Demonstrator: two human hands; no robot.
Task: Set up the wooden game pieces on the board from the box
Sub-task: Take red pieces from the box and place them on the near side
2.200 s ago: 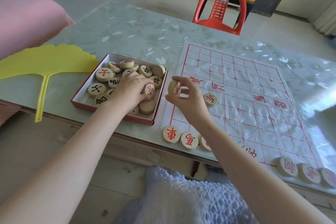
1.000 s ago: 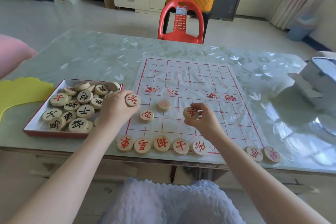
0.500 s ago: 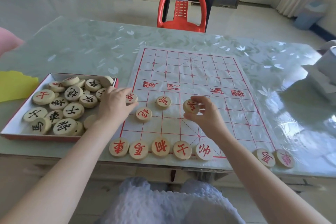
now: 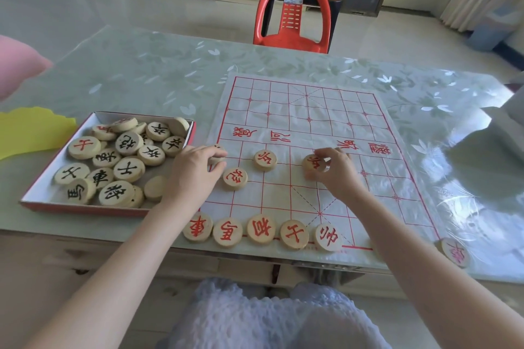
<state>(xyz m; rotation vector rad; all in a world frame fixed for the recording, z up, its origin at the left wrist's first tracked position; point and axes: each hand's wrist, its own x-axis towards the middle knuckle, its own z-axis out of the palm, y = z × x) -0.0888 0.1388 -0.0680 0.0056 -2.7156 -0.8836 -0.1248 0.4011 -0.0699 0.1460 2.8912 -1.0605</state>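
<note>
**A:** What lies nearest?

**B:** A row of five red-lettered pieces (image 4: 261, 229) on the near edge of the paper board (image 4: 312, 110), the same five as a second ago. A stray piece (image 4: 455, 252) sits off its right corner.

**A:** And the hands?

**B:** The left hand (image 4: 192, 173) curls its fingers round a wooden disc (image 4: 217, 154) at the board's left border line. A second ago it carried that disc higher; two seconds ago it was in the box. The right hand (image 4: 337, 173) pinches a red soldier piece (image 4: 313, 163) low over mid-board; I cannot tell whether it touches.

**A:** Between them?

**B:** Two flat red pieces: one (image 4: 234, 178) beside the left hand, another (image 4: 265, 160) farther in.

**A:** The box?

**B:** The box (image 4: 38, 191) sits left of the board, holding mostly black-lettered pieces (image 4: 129, 168). A red chair (image 4: 293, 37) stands beyond the table (image 4: 141, 71).
</note>
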